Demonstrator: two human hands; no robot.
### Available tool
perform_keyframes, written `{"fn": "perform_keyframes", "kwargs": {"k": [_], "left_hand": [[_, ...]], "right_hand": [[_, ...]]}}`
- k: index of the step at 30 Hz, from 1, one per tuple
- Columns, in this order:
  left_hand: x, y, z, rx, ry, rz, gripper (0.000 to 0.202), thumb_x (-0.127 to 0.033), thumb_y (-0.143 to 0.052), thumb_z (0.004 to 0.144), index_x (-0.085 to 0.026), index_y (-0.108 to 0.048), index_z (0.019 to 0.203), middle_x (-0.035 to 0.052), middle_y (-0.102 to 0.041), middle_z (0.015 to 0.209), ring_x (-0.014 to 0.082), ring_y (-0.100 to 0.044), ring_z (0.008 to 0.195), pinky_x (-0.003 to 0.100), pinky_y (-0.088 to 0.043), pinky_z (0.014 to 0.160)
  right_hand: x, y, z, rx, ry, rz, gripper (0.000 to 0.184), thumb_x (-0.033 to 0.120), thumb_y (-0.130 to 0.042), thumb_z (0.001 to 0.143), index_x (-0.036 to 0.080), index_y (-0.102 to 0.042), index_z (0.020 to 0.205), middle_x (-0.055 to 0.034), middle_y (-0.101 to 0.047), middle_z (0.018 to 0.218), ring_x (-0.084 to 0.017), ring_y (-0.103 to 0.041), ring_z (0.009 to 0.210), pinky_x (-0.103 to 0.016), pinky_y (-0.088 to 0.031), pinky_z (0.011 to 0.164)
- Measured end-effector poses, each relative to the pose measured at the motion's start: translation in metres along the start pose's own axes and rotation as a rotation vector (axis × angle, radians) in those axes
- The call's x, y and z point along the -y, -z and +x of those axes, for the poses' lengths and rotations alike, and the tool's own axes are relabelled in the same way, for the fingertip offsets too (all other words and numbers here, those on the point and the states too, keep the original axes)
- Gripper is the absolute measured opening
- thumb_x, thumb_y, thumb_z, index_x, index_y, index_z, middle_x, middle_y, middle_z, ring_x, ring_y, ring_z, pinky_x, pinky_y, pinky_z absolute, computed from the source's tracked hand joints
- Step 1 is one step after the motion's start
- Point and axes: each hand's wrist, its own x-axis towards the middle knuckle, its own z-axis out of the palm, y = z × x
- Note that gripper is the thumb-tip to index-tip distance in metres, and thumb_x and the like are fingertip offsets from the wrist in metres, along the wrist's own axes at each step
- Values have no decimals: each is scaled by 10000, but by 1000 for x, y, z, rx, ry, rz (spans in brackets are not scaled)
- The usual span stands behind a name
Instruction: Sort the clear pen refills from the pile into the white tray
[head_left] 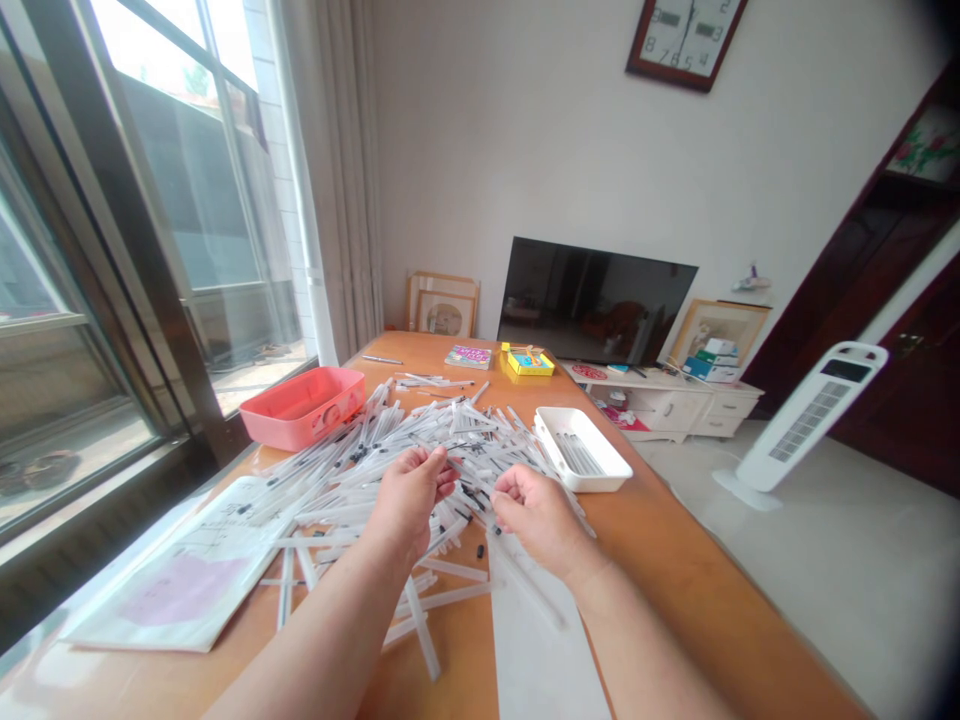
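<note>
A big heap of clear plastic pen tubes covers the middle of the wooden table. My left hand hovers over the heap with its fingers pinched on a clear tube that sticks out to the right. My right hand is curled closed just beside it, above the heap's near edge; what its fingers hold is hidden. The two hands are a few centimetres apart. A small black piece lies on the table below them.
A pink tray stands at the left, a white tray with several tubes at the right. A plastic bag with paper lies near left. Small boxes sit at the far end. Beyond are a TV and a tower fan.
</note>
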Motion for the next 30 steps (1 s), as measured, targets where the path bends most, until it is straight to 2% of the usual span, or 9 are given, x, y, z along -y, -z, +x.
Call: {"fn": "perform_keyframes", "kwargs": {"k": [6, 10, 17, 23, 30], "left_hand": [[0, -2, -2, 17, 24, -25, 303, -344, -781, 764, -171, -533, 763, 37, -669, 757, 110, -637, 661, 227, -498, 641], [0, -2, -2, -1, 51, -64, 291, -295, -787, 765, -174, -522, 772, 27, -661, 743, 105, -649, 654, 217, -507, 635], [-2, -2, -4, 2, 54, -101, 349, -291, -814, 746, -190, -480, 763, 42, -684, 744, 132, -689, 677, 208, -515, 608], [0, -6, -7, 5, 31, -124, 331, -287, -785, 781, -191, -469, 767, 31, -678, 727, 122, -687, 668, 193, -513, 602], [-2, -7, -10, 18, 12, -130, 373, -306, -823, 738, -195, -469, 765, 15, -673, 713, 122, -681, 655, 209, -521, 612]], "right_hand": [[-1, -1, 2, -2, -10, 58, 147, 329, -593, 857, 199, -637, 909, 12, -649, 743, -152, -628, 680, -251, -488, 618], [2, -1, 2, -20, -3, 84, 228, 349, -626, 852, 189, -662, 1011, -16, -684, 818, -167, -645, 743, -276, -522, 688], [7, -2, -1, -72, 100, -30, 228, 390, -567, 916, 204, -684, 976, -21, -707, 798, -174, -648, 736, -269, -507, 682], [15, 1, -4, -99, 177, -153, 206, 350, -532, 939, 209, -681, 954, -30, -711, 823, -175, -639, 764, -251, -471, 675], [20, 4, -4, -98, 248, -237, 185, 300, -514, 946, 204, -671, 928, -40, -702, 853, -180, -627, 808, -248, -452, 692]]}}
